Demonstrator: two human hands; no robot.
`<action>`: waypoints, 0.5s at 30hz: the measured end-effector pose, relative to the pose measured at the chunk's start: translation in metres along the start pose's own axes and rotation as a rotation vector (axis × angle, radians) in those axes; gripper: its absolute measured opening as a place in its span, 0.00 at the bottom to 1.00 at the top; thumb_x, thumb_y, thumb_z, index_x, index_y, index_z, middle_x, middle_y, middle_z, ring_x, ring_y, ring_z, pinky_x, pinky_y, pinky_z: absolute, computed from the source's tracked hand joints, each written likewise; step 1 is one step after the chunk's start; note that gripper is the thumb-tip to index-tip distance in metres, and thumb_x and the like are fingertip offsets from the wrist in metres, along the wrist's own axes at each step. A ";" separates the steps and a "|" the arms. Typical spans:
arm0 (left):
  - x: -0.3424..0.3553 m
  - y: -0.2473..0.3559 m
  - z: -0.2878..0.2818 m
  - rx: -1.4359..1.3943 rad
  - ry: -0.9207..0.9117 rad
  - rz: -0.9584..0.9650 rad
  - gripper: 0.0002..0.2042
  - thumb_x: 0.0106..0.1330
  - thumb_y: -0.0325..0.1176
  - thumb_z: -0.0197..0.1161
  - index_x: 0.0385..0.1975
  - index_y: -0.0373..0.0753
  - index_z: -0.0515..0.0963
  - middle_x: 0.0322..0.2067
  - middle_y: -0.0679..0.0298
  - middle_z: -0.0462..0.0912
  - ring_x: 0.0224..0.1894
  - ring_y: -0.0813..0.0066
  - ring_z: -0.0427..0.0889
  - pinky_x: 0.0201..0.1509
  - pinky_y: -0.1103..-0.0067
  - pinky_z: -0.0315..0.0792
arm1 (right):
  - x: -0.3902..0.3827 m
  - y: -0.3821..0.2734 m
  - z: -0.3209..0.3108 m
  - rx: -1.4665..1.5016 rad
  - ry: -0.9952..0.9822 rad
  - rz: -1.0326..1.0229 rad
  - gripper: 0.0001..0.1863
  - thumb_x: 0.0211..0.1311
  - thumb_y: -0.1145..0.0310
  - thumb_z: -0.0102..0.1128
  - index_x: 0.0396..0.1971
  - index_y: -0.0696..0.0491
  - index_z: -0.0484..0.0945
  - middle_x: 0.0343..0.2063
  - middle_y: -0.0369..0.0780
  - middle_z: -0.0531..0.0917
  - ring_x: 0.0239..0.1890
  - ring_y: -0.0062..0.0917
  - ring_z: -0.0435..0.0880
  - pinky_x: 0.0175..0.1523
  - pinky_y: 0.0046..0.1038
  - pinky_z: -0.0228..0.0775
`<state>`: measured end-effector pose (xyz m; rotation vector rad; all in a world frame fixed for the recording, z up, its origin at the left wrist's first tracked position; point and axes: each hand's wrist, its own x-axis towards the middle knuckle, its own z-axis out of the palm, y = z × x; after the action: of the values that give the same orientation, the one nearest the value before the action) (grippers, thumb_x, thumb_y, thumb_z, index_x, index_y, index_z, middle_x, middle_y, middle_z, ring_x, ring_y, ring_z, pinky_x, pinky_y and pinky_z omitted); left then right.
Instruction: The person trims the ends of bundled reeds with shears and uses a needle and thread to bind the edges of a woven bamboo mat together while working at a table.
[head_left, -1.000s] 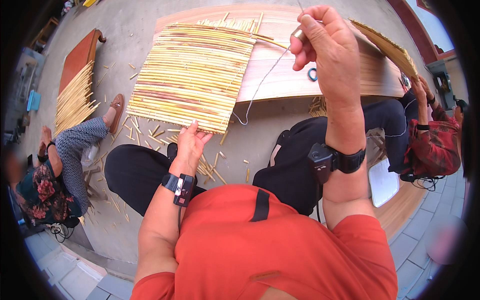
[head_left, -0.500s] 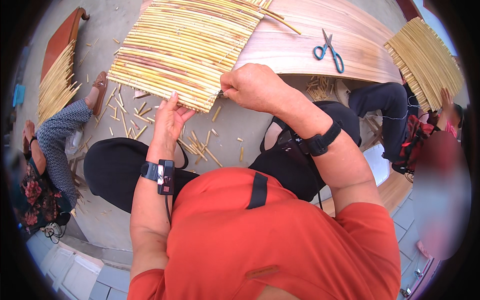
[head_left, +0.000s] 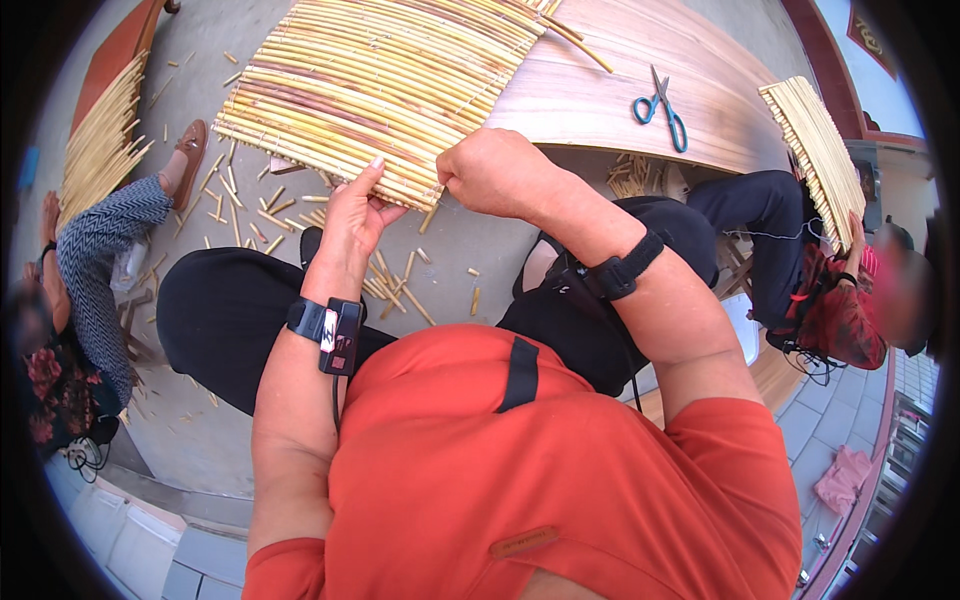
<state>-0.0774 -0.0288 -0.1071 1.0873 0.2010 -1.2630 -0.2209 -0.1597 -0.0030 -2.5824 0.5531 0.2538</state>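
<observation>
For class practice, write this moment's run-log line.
left hand: holding stalk mat edge | right hand: closed at mat corner | scissors: on table

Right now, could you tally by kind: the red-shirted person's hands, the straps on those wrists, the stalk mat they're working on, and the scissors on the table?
Hands, left hand and right hand: 2
Wrist straps: 2
Stalk mat: 1
Blue-handled scissors: 1
Total: 6
</observation>
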 end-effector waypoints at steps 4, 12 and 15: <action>0.001 -0.002 -0.006 0.055 -0.042 0.041 0.21 0.61 0.33 0.61 0.51 0.32 0.66 0.46 0.52 0.76 0.48 0.60 0.78 0.49 0.55 0.74 | 0.002 -0.003 0.000 -0.022 -0.007 -0.018 0.08 0.49 0.70 0.52 0.27 0.51 0.81 0.23 0.45 0.81 0.30 0.40 0.80 0.37 0.38 0.72; 0.001 -0.003 -0.007 0.100 -0.018 0.036 0.18 0.62 0.32 0.60 0.49 0.32 0.68 0.43 0.53 0.78 0.45 0.60 0.79 0.47 0.55 0.76 | 0.001 -0.004 0.002 -0.013 -0.023 -0.018 0.08 0.48 0.71 0.51 0.26 0.51 0.81 0.23 0.46 0.81 0.30 0.41 0.80 0.37 0.38 0.72; 0.000 -0.003 -0.005 0.100 -0.018 0.044 0.18 0.62 0.32 0.60 0.48 0.32 0.68 0.43 0.53 0.78 0.44 0.60 0.80 0.46 0.55 0.76 | 0.000 -0.004 0.002 -0.010 -0.037 -0.013 0.08 0.48 0.71 0.51 0.26 0.52 0.80 0.23 0.46 0.81 0.30 0.42 0.80 0.37 0.38 0.72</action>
<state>-0.0775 -0.0248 -0.1110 1.1590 0.1006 -1.2537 -0.2191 -0.1555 -0.0028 -2.5843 0.5223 0.2998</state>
